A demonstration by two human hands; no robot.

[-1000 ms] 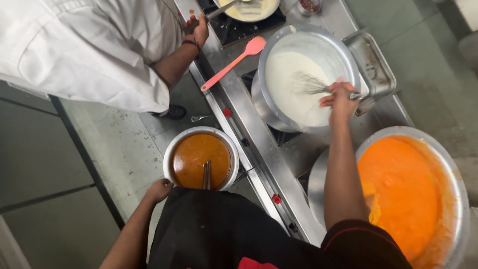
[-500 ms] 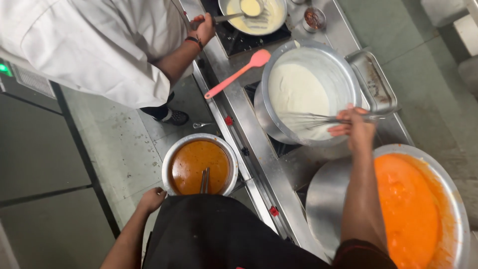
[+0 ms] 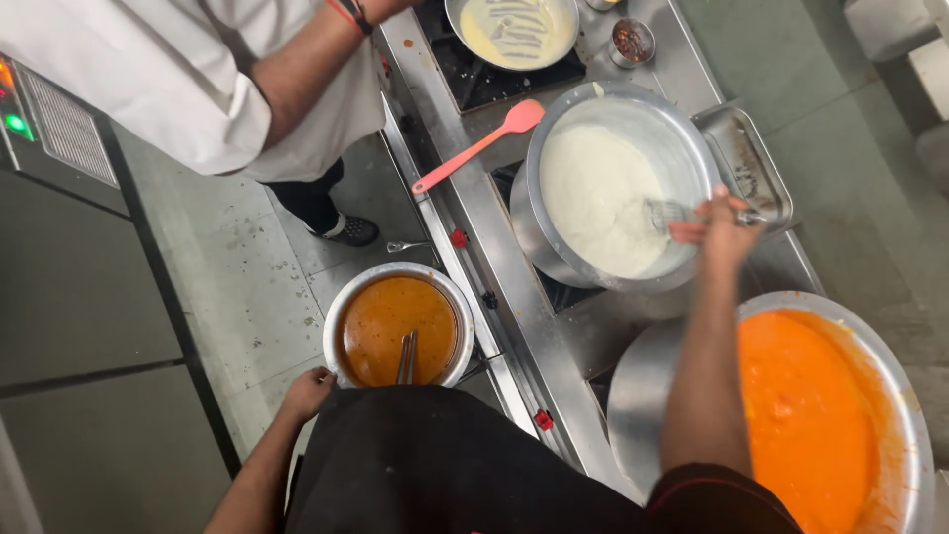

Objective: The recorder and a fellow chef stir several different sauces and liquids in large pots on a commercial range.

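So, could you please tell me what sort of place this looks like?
Most likely a commercial kitchen. A long steel cooking range carries very large metal pots: one of white batter that the right hand stirs with a whisk, another of orange sauce. A person in a white coat works alongside.

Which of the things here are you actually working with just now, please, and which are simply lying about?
In use:
- right hand holding the whisk
- big pot of white batter being stirred
- left hand at the rim of the bowl of brown sauce

Lying about:
- pink spatula on the counter
- pot of orange sauce
- steel tray
- frying pan, beside another person
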